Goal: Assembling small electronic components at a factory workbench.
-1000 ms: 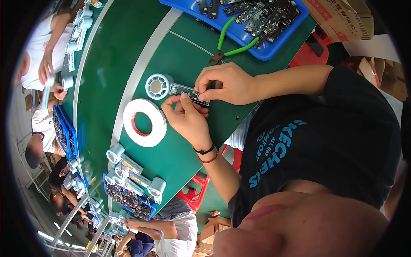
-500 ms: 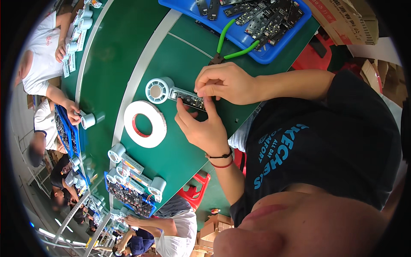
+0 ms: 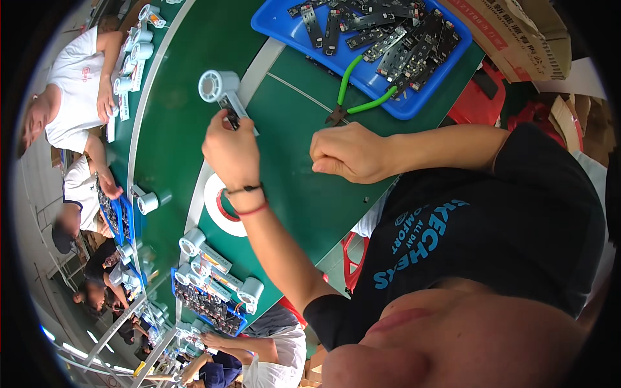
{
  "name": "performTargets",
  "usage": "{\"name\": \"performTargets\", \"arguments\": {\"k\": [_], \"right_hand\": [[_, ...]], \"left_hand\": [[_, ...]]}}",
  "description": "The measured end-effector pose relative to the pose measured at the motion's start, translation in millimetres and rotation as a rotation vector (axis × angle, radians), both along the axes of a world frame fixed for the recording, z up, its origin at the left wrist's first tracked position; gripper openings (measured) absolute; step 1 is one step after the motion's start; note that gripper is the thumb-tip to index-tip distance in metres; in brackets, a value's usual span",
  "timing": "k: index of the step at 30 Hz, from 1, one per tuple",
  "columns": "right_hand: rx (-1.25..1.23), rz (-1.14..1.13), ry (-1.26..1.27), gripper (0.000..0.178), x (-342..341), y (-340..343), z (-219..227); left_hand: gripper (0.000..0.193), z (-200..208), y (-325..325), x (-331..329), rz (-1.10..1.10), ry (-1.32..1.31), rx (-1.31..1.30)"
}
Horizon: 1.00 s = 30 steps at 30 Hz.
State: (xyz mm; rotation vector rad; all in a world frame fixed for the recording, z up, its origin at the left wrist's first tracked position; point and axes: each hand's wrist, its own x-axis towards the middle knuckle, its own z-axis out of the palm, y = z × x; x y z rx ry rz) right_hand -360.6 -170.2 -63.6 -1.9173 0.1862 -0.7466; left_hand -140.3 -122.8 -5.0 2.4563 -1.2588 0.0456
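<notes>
L hand (image 3: 233, 152): fingers closed round handle of pale-blue handheld fan (image 3: 218, 86), nr the handle's end. Grip low, so round fan head sticks out free, ahead of the knuckles; dark circuit strip shows along one side of handle. Fan is out past counter's far edge, over green belt (image 3: 171, 123); arm nearly straight, prob. b/c that's a long reach. Can't tell if fan touches belt.

R hand (image 3: 349, 152): fingers curled into loose fist, thumb tucked in, just above counter (image 3: 291, 194) or resting on it, can't tell which. No item visible in it; inside of fist hidden.

Nr L forearm: white tape roll (image 3: 226, 223), flat at far edge by metal rail (image 3: 267, 57), partly hidden by wrist. Flat = won't roll off, I'd guess.

Beyond R hand, twd counter's R end: green-handled cutters (image 3: 341, 111), splayed open, handles up against blue tray (image 3: 278, 26); prob. left so for quick R-hand grab. Tray full of loose circuit boards (image 3: 414, 52); raised rim keeps them together.

Counter's L end: more pale-blue fans (image 3: 192, 242), some lying over second blue tray (image 3: 239, 328) w/ boards.

Across belt: co-worker in white shirt (image 3: 81, 77), more fans alongside.
</notes>
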Motion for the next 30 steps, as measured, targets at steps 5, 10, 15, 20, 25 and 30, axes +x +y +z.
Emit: {"name": "performTargets", "arguments": {"k": [5,10,15,20,25,30], "right_hand": [[-0.119,-0.022,0.027,0.017,1,3,-4],[0.015,-0.037,-0.152,0.017,13,0,-4],[0.053,-0.046,-0.077,0.015,6,-5,0],[-0.115,0.055,-0.154,0.014,6,-1,-9],[0.025,0.144,0.045,0.012,2,16,0],[-0.062,0.133,0.036,0.016,8,17,-5]], "left_hand": [[0.034,-20,-47,92,0.01,-0.143,0.0],[0.036,-25,-47,145,0.16,-0.152,-0.06],[0.041,-25,-21,118,0.057,-0.361,-0.299],[0.035,-11,80,41,-0.011,-0.19,-0.487],[0.039,-23,218,42,0.399,-0.567,0.038],[0.042,-20,265,34,0.644,-0.545,0.28]]}}
